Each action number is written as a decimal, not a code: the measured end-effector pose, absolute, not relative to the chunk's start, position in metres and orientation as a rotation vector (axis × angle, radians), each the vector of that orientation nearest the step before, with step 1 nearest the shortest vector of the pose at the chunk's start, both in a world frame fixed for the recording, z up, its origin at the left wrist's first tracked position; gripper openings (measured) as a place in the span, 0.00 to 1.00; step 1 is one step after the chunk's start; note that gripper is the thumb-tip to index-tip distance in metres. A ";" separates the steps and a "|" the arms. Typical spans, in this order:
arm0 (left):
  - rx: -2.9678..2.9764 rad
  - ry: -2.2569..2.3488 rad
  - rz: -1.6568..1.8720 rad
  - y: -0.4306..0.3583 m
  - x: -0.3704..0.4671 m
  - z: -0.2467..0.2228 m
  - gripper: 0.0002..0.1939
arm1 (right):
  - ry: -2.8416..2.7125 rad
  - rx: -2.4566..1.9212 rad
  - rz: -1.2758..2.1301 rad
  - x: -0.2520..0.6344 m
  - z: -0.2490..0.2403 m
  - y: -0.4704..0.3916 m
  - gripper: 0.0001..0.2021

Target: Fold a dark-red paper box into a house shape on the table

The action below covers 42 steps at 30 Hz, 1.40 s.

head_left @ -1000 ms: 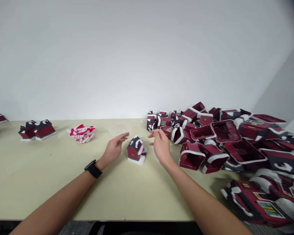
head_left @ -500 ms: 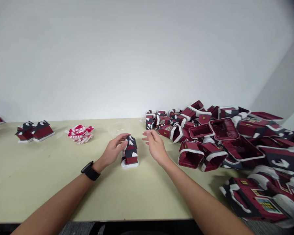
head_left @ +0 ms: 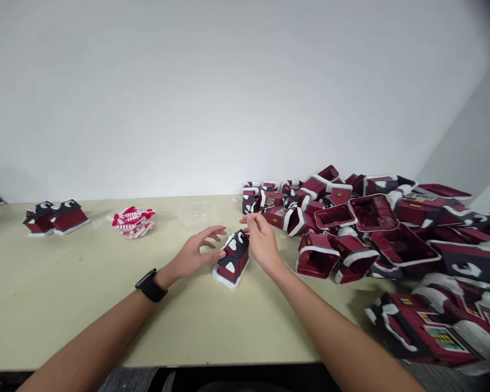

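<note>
A small model house (head_left: 232, 258) stands upright on the table between my hands. It has dark red walls, a black roof with white snow patches and a white base. My left hand (head_left: 194, 253), with a black watch on its wrist, is open at the house's left side; its thumb is against the house and the other fingers are spread apart. My right hand (head_left: 262, 243) is at the far right end of the house with its fingers bent and closed in on it. Their tips are partly hidden behind the roof.
A heap of similar red houses (head_left: 335, 216), several showing hollow undersides, covers the right side. Two finished-looking houses (head_left: 69, 218) stand at the left. Red-and-white striped pieces (head_left: 134, 222) fill a clear bowl. Behind my hands sits a clear dish (head_left: 196, 215) against the wall side.
The house has shifted right and turned, so a long side wall now faces right. My right hand has come in to it, and my left hand's fingers have come off its roof.
</note>
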<state>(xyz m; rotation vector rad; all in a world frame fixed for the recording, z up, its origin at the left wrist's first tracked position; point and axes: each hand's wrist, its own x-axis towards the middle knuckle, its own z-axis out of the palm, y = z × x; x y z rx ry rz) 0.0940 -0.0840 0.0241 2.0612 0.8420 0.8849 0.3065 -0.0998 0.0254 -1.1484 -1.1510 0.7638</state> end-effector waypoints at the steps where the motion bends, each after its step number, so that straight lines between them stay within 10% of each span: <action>1: 2.068 0.852 0.889 -0.084 0.094 0.023 0.31 | -1.127 -1.162 0.747 0.308 0.026 -0.100 0.17; 15: 2.146 0.841 0.875 -0.089 0.099 0.021 0.35 | -1.206 -1.015 0.831 0.301 0.026 -0.105 0.16; 23: 2.157 0.716 0.734 -0.096 0.104 0.019 0.54 | -1.370 -1.033 0.909 0.293 0.023 -0.111 0.17; 42: 2.097 0.834 0.739 -0.099 0.107 0.030 0.37 | -1.517 -1.199 0.811 0.295 0.029 -0.112 0.13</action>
